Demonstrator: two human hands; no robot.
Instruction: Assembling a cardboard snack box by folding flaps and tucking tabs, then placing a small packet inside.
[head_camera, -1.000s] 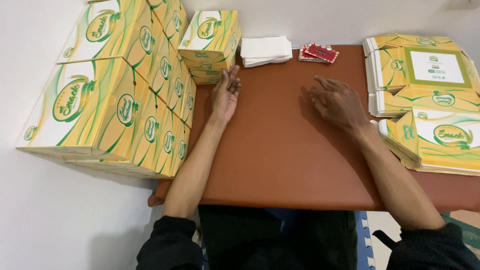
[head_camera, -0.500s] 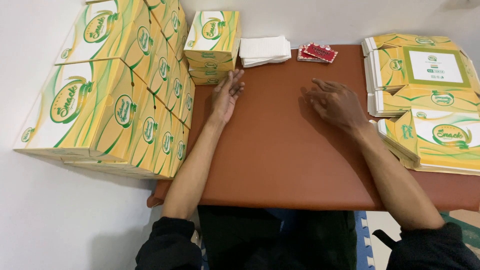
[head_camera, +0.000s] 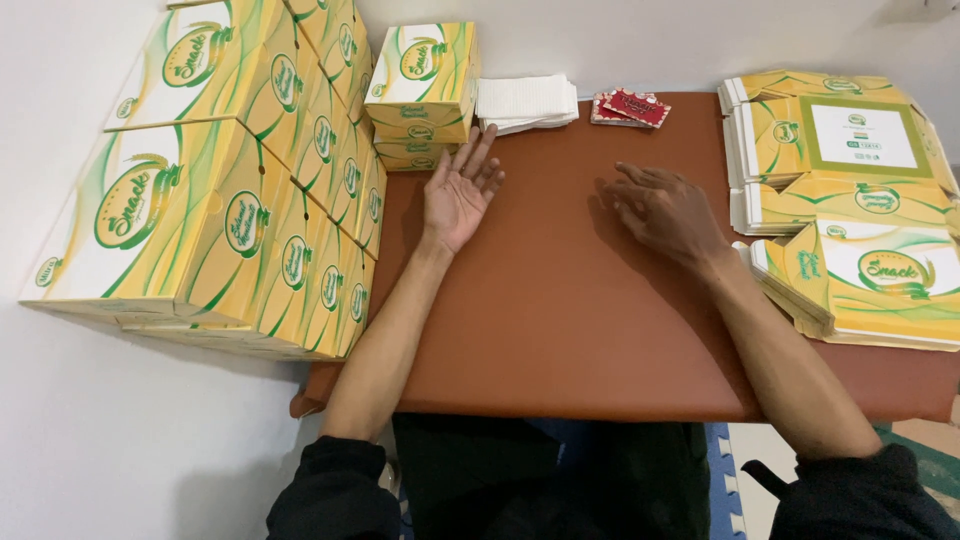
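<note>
My left hand (head_camera: 460, 190) lies palm up on the brown table (head_camera: 560, 320), fingers spread, holding nothing, its fingertips close to a small stack of yellow-green snack boxes (head_camera: 420, 90). My right hand (head_camera: 665, 210) rests palm down on the table's middle, fingers loosely apart, empty. A pile of white paper napkins (head_camera: 525, 100) and some red sachets (head_camera: 630, 107) lie at the table's far edge, beyond both hands.
A long row of assembled yellow-green boxes (head_camera: 230, 190) is stacked along the left side of the table. Flat, unfolded box blanks (head_camera: 850, 150) are piled at the right, with more (head_camera: 880, 280) nearer me. A white wall lies behind.
My left hand has turned from edge-on to palm up and shifted slightly toward me. My right hand has stayed where it was.
</note>
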